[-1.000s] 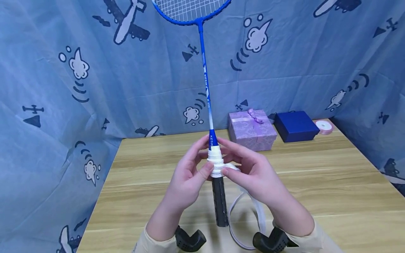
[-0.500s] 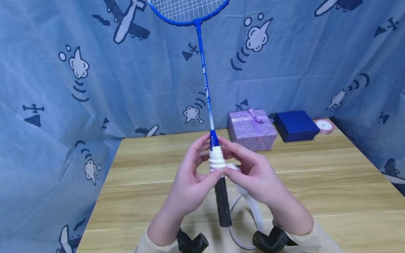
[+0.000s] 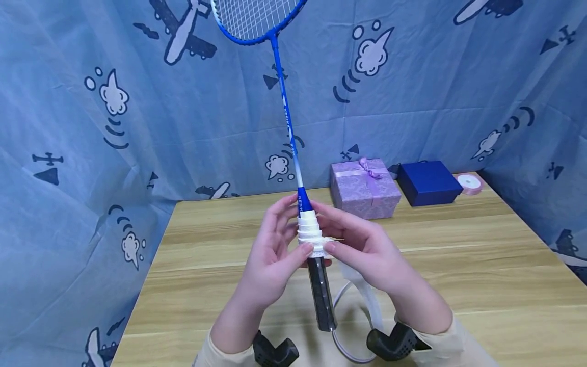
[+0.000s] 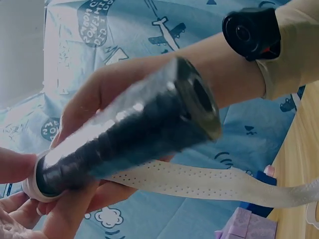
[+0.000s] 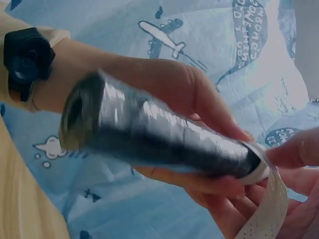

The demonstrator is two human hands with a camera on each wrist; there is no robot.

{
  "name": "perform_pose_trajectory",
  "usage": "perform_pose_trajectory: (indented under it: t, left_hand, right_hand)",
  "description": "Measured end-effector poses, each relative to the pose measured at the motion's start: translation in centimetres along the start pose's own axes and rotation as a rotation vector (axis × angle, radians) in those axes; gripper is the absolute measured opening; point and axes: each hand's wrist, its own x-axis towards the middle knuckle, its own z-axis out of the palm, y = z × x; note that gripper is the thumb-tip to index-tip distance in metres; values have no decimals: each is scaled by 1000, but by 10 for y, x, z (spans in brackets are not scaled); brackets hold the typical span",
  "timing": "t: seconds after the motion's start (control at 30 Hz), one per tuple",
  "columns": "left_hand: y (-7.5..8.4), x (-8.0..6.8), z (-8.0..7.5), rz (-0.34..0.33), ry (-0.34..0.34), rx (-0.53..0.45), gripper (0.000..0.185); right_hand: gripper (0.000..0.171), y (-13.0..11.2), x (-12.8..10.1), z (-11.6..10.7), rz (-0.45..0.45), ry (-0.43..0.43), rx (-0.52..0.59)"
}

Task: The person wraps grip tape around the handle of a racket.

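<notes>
1. The racket has tilted left since a second ago.
2. Left hand and right hand pinch the white grip tape on the handle above the table.
3. Upper handle wrapped; black lower part still bare.

We lose the racket head past the top edge; tape loop hidden behind right hand, handle blurred at right wrist.
</notes>
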Motion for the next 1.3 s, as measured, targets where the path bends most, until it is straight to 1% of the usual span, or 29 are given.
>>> perform_pose_trajectory:
  t: [0.07, 0.17, 0.23, 0.33, 0.4, 0.47, 0.63, 0.7, 0.83, 1.03, 1.3]
  left_hand:
    - [0, 0, -1, 3, -26, -44, 72]
    - [-1, 1, -2, 13, -63, -70, 72]
    - [-2, 1, -2, 26, -79, -51, 73]
    - [-3, 1, -2, 37, -85, -19, 73]
    - [-3, 0, -1, 38, -62, 6, 73]
    - [-2, -1, 0, 30, -16, 54, 70]
    - [-1, -1, 3, -16, 152, 248, 53]
    - [-1, -1, 4, -24, 192, 291, 50]
    - [-1, -1, 3, -15, 207, 309, 49]
    - [-2, 0, 4, 2, 211, 273, 48]
    - [-4, -1, 5, 5, 221, 252, 48]
  right_hand:
    - [62, 0, 0, -2, 3, -18, 36]
    - [66, 1, 0, -4, 37, -26, 83]
    - [68, 1, 0, -5, 55, -25, 102]
    - [68, 1, 0, -4, 33, -24, 92]
    - [67, 0, 1, -1, 24, -13, 61]
    - [66, -1, 1, 2, 34, 9, 13]
    - [67, -4, 1, 10, 106, 76, -146]
    - [67, -4, 1, 13, 118, 92, -180]
    - [62, -1, 2, 13, 102, 106, -193]
    - [52, 0, 1, 11, 80, 125, -211]
    - [50, -1, -2, 10, 103, 136, -222]
